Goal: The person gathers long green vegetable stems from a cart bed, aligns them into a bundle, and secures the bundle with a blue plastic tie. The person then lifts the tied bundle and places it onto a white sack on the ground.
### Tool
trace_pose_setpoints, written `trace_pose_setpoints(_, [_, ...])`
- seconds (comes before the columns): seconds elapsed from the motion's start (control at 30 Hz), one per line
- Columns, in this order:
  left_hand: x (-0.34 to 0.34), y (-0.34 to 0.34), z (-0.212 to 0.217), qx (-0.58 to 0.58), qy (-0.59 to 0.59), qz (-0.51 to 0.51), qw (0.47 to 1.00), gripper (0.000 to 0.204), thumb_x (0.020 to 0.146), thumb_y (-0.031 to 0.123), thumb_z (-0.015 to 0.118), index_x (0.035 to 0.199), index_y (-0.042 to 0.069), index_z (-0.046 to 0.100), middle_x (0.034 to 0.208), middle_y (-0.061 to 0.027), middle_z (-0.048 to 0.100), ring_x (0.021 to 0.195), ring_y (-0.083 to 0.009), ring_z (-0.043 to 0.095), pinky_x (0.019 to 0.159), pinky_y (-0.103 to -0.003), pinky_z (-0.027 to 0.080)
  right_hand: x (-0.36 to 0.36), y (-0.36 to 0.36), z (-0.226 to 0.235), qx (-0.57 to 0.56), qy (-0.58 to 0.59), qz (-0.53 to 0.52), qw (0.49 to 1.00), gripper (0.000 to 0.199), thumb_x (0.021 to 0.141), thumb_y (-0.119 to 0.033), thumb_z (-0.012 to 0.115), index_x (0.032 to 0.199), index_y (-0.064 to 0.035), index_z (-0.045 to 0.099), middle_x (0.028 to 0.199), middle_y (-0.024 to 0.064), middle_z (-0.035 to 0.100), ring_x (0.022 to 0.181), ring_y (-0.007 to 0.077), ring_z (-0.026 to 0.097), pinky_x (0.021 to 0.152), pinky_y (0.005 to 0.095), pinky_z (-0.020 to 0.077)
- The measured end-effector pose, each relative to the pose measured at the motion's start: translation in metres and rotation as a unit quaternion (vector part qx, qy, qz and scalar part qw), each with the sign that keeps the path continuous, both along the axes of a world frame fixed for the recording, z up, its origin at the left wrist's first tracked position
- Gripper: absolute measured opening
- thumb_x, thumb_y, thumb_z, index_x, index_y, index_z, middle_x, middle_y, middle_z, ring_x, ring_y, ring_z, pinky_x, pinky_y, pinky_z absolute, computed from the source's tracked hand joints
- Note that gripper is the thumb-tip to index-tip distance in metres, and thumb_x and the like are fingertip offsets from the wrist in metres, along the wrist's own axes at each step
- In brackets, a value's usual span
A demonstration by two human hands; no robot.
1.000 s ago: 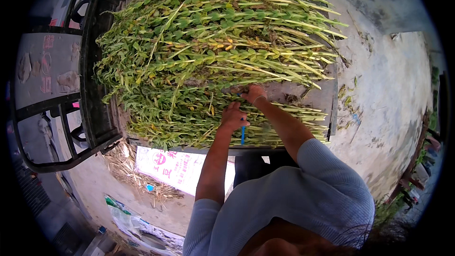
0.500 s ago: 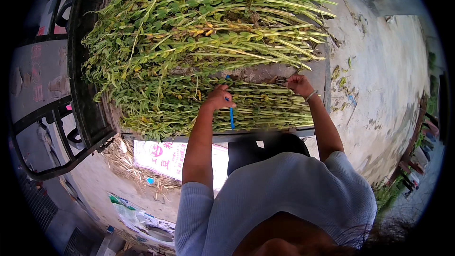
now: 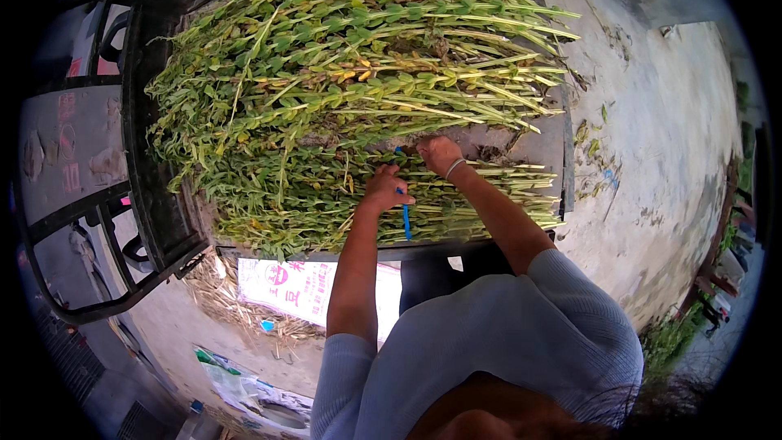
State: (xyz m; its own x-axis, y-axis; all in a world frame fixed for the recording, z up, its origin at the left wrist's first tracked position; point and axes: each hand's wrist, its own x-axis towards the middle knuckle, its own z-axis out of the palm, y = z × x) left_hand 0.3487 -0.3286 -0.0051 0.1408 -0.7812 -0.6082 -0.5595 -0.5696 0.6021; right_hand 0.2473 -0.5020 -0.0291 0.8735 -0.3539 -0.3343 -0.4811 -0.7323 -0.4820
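A narrower bundle of leafy green stalks (image 3: pixel 481 205), resembling sesame plants, lies along the near side of a cart bed. A blue strip (image 3: pixel 407 222) crosses it, its far part (image 3: pixel 398 151) showing at the bundle's far edge. My left hand (image 3: pixel 386 190) rests on the bundle with its fingers closed on the blue strip. Just to its right, my right hand (image 3: pixel 440 155) is closed at the bundle's far edge, close to the strip's far part. Whatever its fingers hold is hidden. Behind lies a larger heap of stalks (image 3: pixel 391 61), cut ends to the right.
A dark metal frame (image 3: pixel 155 130) bounds the cart bed (image 3: pixel 562 147) on the left. Below the near edge, a white printed sack (image 3: pixel 285 289) lies beside dry straw (image 3: pixel 220 289). Concrete ground (image 3: pixel 660 130) with scattered leaves spreads to the right.
My right hand has moved left from the bundle's cut ends to the far part of the blue strip. My left hand stays at the strip; the whole view has shifted slightly.
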Motion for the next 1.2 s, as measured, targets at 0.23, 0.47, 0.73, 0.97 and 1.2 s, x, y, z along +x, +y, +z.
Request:
trace_pose_setpoints(0.23, [-0.005,0.013,-0.009,-0.083,-0.019,0.022,0.996,0.03,0.052,0.04,0.078,0.069,0.018,0.067,0.128,-0.0095,0.044,0.124,-0.037,0.031,0.088,-0.049,0.039,0.058,0.038,-0.046,0.032,0.195,-0.069,0.978,0.017,0.08,-0.019,0.054,0.087,-0.0085,0.064,0.088,0.014,0.063,0.082,0.0309,0.061,0.069,0.0399,0.052])
trace_pose_setpoints(0.47, [-0.004,0.014,-0.003,-0.096,0.009,0.055,0.994,0.028,0.054,0.037,0.078,0.069,0.017,0.068,0.126,-0.0103,0.045,0.125,-0.0341,0.03,0.087,-0.053,0.037,0.058,0.036,-0.039,0.044,0.164,-0.039,0.985,0.017,0.079,-0.02,0.053,0.085,-0.0075,0.064,0.09,0.0151,0.063,0.083,0.0315,0.061,0.071,0.0422,0.0513])
trace_pose_setpoints(0.73, [-0.01,0.015,0.006,-0.127,-0.034,0.071,0.989,0.027,0.052,0.034,0.079,0.061,0.012,0.066,0.11,-0.0132,0.053,0.108,-0.0335,0.044,0.08,-0.043,0.044,0.036,0.052,-0.043,0.025,-0.13,-0.075,0.988,0.007,0.072,-0.009,0.055,0.072,-0.0033,0.051,0.065,0.0166,0.055,0.059,0.034,0.056,0.049,0.0426,0.0451])
trace_pose_setpoints(0.97, [-0.041,0.035,0.037,-0.236,-0.144,0.13,0.952,0.015,0.062,0.02,0.071,0.072,0.011,0.065,0.105,-0.0059,0.054,0.105,-0.0277,0.046,0.083,-0.04,0.038,0.009,0.074,0.068,0.269,-0.214,-0.153,0.927,0.013,0.065,-0.003,0.057,0.071,-0.0054,0.045,0.059,0.0117,0.05,0.051,0.0288,0.052,0.046,0.0369,0.0406])
trace_pose_setpoints(1.2, [-0.079,0.041,0.093,-0.292,-0.357,0.165,0.872,0.028,0.072,0.02,0.062,0.095,0.005,0.055,0.095,-0.011,0.052,0.095,-0.03,0.048,0.08,-0.042,0.035,-0.036,0.073,0.167,0.35,-0.252,-0.046,0.901,0.014,0.064,-0.006,0.056,0.072,-0.0097,0.045,0.054,0.0085,0.049,0.047,0.0261,0.053,0.043,0.0359,0.0393])
